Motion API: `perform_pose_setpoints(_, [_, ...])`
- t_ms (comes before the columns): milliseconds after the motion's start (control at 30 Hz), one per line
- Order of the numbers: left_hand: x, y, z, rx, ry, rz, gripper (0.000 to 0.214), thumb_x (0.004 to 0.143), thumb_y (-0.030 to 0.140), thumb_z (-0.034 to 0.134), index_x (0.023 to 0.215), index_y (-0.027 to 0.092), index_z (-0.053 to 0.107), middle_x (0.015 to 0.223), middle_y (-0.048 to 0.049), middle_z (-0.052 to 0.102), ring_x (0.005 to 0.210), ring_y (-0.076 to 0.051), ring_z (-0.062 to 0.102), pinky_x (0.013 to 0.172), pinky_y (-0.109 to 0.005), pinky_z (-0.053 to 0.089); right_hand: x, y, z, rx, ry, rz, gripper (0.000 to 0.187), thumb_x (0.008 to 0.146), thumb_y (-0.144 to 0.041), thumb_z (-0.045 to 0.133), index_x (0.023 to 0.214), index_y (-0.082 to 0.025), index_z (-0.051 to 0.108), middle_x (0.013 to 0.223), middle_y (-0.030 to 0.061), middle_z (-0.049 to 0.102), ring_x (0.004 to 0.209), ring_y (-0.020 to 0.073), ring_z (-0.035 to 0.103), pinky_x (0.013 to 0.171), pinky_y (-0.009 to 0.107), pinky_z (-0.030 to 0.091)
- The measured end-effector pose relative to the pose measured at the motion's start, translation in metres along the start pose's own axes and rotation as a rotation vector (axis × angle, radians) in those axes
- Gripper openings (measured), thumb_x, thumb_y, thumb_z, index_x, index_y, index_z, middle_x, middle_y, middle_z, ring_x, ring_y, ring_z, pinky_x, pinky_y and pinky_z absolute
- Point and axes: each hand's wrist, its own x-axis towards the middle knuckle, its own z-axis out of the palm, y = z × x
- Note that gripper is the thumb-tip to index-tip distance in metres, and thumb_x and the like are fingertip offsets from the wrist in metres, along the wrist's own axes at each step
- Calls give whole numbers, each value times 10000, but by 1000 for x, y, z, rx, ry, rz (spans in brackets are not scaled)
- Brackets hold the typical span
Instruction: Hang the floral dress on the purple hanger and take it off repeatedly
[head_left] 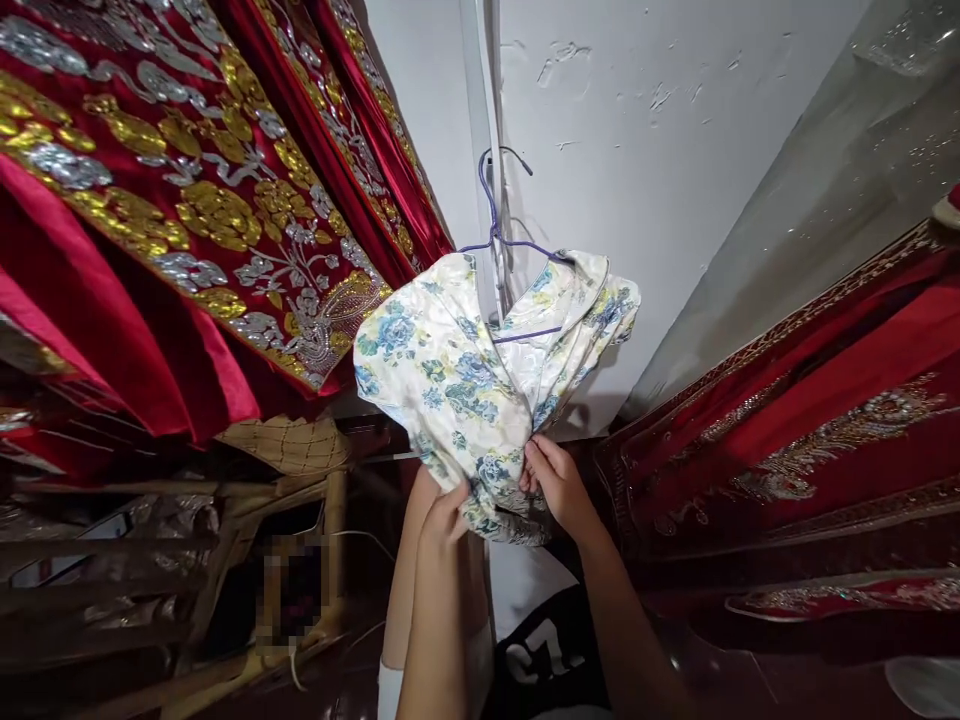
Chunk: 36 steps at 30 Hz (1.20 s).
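Observation:
A white blouse (pixel 457 385) with blue and yellow flowers and a V neck hangs on a thin purple hanger (pixel 493 235). The hanger's hook is up by a pale vertical pole. My left hand (pixel 448 512) pinches the blouse near its lower left edge. With fingers closed on the front, just below the point of the neckline, my right hand (pixel 549 475) grips the cloth. Between the two hands the lower front is gathered, and the hem bunches up. Some of my fingertips are hidden by the fabric.
Red garments with gold and silver sequins (pixel 217 210) hang on the left. More red beaded garments (pixel 810 440) under clear plastic are on the right. A wooden chair (pixel 337 530) stands at lower left, with a phone (pixel 71 550) beyond it. The white wall (pixel 630 130) is behind.

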Motion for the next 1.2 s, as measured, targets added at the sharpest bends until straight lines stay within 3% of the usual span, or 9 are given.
perform_pose_setpoints(167, [1,-6,11,-357,171,-122,687,697,498,848,1294,242,624,1277,-125,709,1226,-339,663,1048,-469,547,7,-11,-1,-25,103,-56,413,895,-544,630,660,-210,572,562,-2,559,535,142,500,516,271,382])
perform_pose_setpoints(367, [1,-30,28,97,829,316,521,905,417,644,1373,262,474,1407,-141,555,1334,-282,549,1126,-441,444,8,-7,-3,-18,162,39,354,828,-460,626,587,-215,542,500,-14,511,479,125,420,488,274,334])
perform_pose_setpoints(467, [-1,-28,36,340,588,455,418,900,353,649,1292,256,539,1327,-130,582,1268,-279,562,1088,-423,447,6,0,1,-32,68,77,371,822,-455,635,569,-219,501,453,-41,428,445,107,350,464,271,271])
perform_pose_setpoints(567, [2,-27,49,389,271,403,156,916,298,569,1058,243,603,996,-73,659,959,-244,629,871,-375,508,3,2,5,-44,-23,77,339,837,-412,635,587,-211,528,431,-54,413,426,100,342,456,261,266])
perform_pose_setpoints(733, [10,-30,66,422,271,365,180,941,316,497,777,243,497,757,-45,540,730,-214,499,688,-355,438,17,-26,-9,-237,-151,60,256,866,-307,584,667,-176,680,491,6,629,437,125,512,477,242,388])
perform_pose_setpoints(867, [14,-33,78,464,230,356,201,966,311,469,775,254,491,762,-53,543,745,-225,514,715,-377,440,69,-90,-13,-218,-39,9,253,858,-293,639,638,-177,680,453,-5,606,352,94,428,389,225,322])
perform_pose_setpoints(1033, [26,-39,83,545,66,413,202,962,251,454,761,253,472,781,-56,558,759,-224,555,703,-360,448,129,-160,4,-52,57,-296,257,933,-236,591,708,-141,670,518,-1,621,397,52,435,394,182,307])
perform_pose_setpoints(1133, [37,-22,70,621,-29,427,202,932,228,504,732,240,480,742,-45,567,725,-214,563,694,-346,457,130,-165,10,-52,37,-357,236,939,-256,591,744,-145,664,505,-22,605,389,46,428,400,173,304])
perform_pose_setpoints(1200, [47,9,56,598,-4,485,98,925,236,550,830,226,572,798,-50,622,762,-209,597,739,-345,484,122,-158,10,-76,-4,-377,229,931,-276,603,750,-150,663,502,-26,603,395,51,444,419,174,330])
